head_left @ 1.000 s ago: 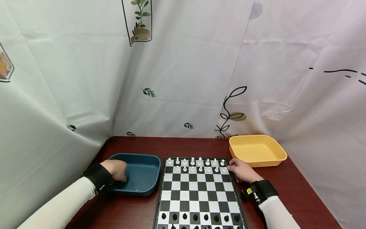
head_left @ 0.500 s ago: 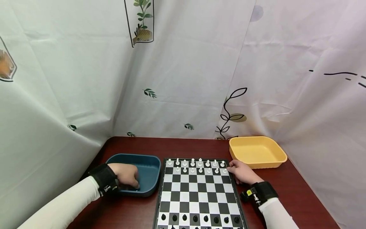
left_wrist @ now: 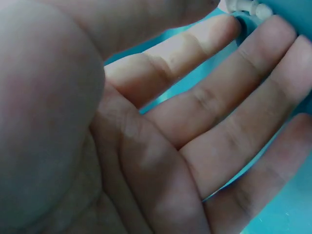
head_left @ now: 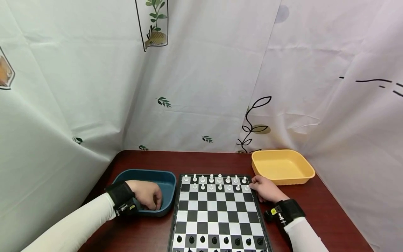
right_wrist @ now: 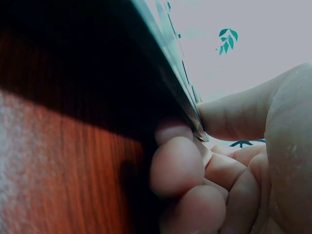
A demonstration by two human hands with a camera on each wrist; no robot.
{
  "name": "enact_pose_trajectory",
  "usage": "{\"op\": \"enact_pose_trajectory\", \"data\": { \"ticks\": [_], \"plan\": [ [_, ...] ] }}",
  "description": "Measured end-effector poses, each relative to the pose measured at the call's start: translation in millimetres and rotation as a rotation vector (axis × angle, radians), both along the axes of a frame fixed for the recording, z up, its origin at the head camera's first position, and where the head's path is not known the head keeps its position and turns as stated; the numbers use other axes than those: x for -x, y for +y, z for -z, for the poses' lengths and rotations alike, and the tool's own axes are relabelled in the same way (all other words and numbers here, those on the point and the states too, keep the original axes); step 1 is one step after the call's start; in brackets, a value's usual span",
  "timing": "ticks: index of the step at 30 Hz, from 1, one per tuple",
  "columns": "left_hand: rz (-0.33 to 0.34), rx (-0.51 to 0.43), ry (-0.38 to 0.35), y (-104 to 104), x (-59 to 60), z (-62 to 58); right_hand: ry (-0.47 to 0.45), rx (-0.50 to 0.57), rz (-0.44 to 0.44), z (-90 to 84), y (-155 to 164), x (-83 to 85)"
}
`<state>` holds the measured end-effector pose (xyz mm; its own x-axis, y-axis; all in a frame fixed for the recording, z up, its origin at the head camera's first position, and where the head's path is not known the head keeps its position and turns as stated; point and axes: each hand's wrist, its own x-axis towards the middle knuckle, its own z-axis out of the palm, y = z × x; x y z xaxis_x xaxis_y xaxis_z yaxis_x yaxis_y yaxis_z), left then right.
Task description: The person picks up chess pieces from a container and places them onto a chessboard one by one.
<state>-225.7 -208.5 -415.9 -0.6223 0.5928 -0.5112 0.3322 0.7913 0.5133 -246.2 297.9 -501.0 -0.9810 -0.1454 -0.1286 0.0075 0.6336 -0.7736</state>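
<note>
In the head view my left hand (head_left: 146,194) reaches down into the blue tray (head_left: 171,176), by its near right corner. Up close in the left wrist view, a small white chess piece (left_wrist: 248,7) shows right at the tips of my thumb and index finger; I cannot tell whether they pinch it. The other fingers stretch alongside, slightly bent. My right hand (head_left: 266,189) grips the far right edge of the chessboard (head_left: 216,206), thumb on top and fingers (right_wrist: 178,165) underneath. White pieces (head_left: 219,179) stand along the far rows, black pawns (head_left: 214,240) along a near row.
Beyond my right hand sits a yellow tray (head_left: 280,168) at the table's back right. The dark red table (head_left: 195,159) carries everything. A white patterned cloth (head_left: 189,87) hangs behind and on both sides. More black pieces are cut off at the bottom.
My left hand has moved right across the blue tray, from its left side to its near right corner. The right hand has stayed on the chessboard's edge.
</note>
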Motion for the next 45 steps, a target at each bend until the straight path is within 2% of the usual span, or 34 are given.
{"op": "enact_pose_trajectory", "data": {
  "ticks": [8,15,19,24,34,45],
  "plan": [
    [0.044,0.033,0.053,11.4,0.8,-0.2,0.003,0.004,0.002,0.7,0.9,0.1],
    [0.128,0.114,0.217,22.5,0.0,1.1,0.001,0.005,0.002,0.4,-0.1,-0.8],
    [0.144,0.19,0.279,27.5,0.0,4.3,0.0,0.001,0.006,0.5,0.0,-0.3],
    [0.157,0.244,0.323,29.7,1.1,7.8,0.002,-0.001,0.0,0.1,-0.5,-0.1],
    [0.118,0.234,0.409,24.3,4.3,12.4,-0.006,0.002,-0.004,-3.1,-2.0,-1.3],
    [0.103,0.118,0.546,12.4,13.5,8.0,-0.007,0.007,-0.001,-2.1,-1.8,-1.4]
  ]
}}
